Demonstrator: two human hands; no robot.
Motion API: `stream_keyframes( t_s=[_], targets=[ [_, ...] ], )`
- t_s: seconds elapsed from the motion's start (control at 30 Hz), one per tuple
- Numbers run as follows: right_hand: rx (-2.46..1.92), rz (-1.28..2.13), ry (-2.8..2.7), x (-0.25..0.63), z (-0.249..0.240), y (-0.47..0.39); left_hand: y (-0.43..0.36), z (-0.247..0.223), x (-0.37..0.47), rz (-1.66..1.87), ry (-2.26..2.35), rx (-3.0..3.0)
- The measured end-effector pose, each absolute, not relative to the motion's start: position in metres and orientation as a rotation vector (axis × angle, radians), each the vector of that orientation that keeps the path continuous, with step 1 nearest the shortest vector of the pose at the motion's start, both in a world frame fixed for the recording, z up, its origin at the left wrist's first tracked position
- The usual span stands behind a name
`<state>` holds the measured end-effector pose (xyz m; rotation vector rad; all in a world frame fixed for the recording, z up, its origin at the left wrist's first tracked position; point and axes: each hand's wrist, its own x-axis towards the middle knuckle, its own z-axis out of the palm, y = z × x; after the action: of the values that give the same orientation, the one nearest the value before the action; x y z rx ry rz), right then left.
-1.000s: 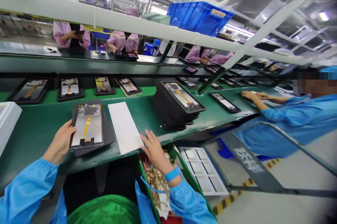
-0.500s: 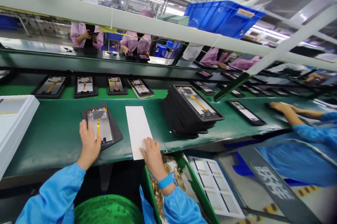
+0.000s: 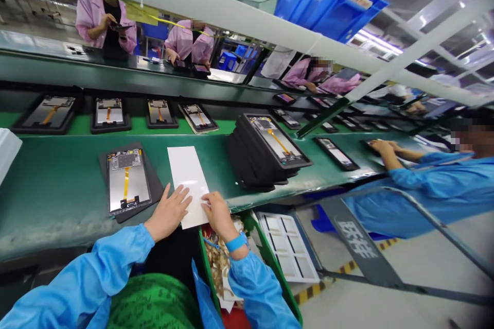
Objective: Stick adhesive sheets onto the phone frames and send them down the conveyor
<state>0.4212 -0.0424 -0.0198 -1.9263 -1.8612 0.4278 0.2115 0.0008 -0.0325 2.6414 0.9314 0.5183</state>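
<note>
A white rectangular sheet (image 3: 187,167) lies on the green work surface (image 3: 57,174) in front of me. My left hand (image 3: 170,213) rests at its lower left edge, fingers spread and stretched out over the sheet. At the lower right edge, my right hand (image 3: 219,214) pinches the sheet between thumb and fingers. Left of the sheet lies an opened tablet (image 3: 139,185), its circuit board and orange ribbon cable showing. It sits on a dark flat pad (image 3: 153,182) turned at an angle, and neither hand touches it.
A tall stack of black trays (image 3: 247,156) stands right of the sheet, an opened tablet on top. Several tablets in trays line the green belt (image 3: 137,131) behind. Below is a green bin (image 3: 287,300) of scraps. A co-worker in blue (image 3: 436,179) works at right.
My left hand has left the opened tablet and moved right onto the white sheet. My right hand stays at the sheet's lower right edge. The whole view has shifted somewhat.
</note>
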Motion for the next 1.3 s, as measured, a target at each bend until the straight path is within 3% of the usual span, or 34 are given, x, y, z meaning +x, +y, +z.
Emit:
stream_keyframes(
  t_s=[0.4,0.57,0.77,1.03,1.3],
  targets=[
    [-1.681,0.261,-1.869,0.415,-0.021,-0.06,-0.002,-0.035,0.212,0.49,0.996,2.777],
    [-1.521,0.298,-1.799,0.418,0.036,-0.046,0.0,-0.032,0.215,0.501,0.973,2.756],
    [-1.32,0.641,-1.917,0.364,0.102,0.032,-0.008,0.003,0.17,0.727,1.042,2.698],
    [-1.175,0.946,-2.023,0.24,0.03,0.138,0.024,-0.007,0.046,0.864,1.646,2.492],
    [-1.299,0.901,-2.026,0.204,-0.014,0.16,0.043,-0.013,0.031,0.87,1.657,2.501]
  ],
)
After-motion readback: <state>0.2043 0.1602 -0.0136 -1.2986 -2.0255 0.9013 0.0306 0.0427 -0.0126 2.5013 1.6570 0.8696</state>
